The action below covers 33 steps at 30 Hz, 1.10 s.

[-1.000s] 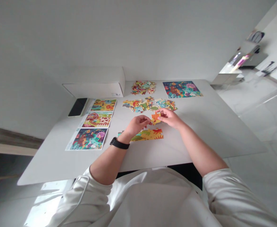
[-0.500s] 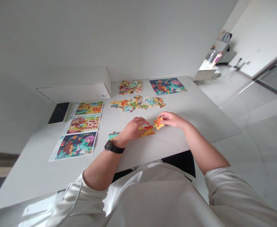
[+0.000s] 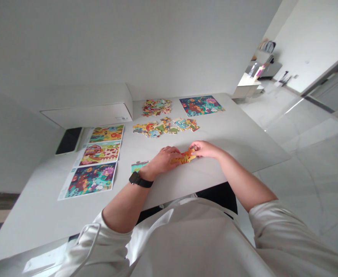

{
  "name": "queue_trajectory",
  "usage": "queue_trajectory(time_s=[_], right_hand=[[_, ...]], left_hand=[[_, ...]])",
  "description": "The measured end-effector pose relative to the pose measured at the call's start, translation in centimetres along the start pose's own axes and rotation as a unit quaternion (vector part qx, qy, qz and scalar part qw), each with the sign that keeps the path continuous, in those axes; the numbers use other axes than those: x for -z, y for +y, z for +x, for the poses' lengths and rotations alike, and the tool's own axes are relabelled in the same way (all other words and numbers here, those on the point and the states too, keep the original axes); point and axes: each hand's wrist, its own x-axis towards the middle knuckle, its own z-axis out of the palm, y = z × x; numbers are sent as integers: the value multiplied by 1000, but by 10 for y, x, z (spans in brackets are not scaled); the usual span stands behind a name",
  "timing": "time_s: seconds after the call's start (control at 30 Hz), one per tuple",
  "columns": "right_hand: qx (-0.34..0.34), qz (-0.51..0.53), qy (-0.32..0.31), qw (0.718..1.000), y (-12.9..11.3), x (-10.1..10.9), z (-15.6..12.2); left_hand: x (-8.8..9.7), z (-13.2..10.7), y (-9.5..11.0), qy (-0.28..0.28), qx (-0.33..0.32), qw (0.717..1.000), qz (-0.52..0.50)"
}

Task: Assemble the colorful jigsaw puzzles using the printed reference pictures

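A partly built jigsaw strip [image 3: 183, 157] in yellow and orange lies on the white table [image 3: 238, 134] in front of me. My left hand [image 3: 163, 159], with a black watch on the wrist, rests fingers-down on the strip's left part and hides most of it; a teal end pokes out by the wrist. My right hand [image 3: 205, 148] pinches an orange puzzle piece [image 3: 192, 153] against the strip's right end. Loose puzzle pieces [image 3: 164, 127] lie just beyond both hands.
A second pile of pieces [image 3: 156, 107] and a finished puzzle [image 3: 200, 105] lie at the far edge. Three picture cards [image 3: 99, 154] sit left, with a black phone [image 3: 69, 140] and a white box [image 3: 88, 107] behind them. Tiled floor opens to the right.
My right hand brought the orange piece down from mid-air to the strip's right end. My left hand settled onto the strip. The camera view swung left and down.
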Motion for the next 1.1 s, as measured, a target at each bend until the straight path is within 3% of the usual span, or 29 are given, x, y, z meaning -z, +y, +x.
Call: queue_trajectory(time_s=[0.3,0.57,1.1], right_hand=[[-4,-146,27,989,-8,-4,0],[52,-367,69,926,-28,-10,-13],[32,-448,15,893,-41,-16,-18]], left_hand=[[0,-1,6,-30,-7,998,50],[-1,-2,8,-28,-9,998,50],[4,-4,19,-56,8,993,101]])
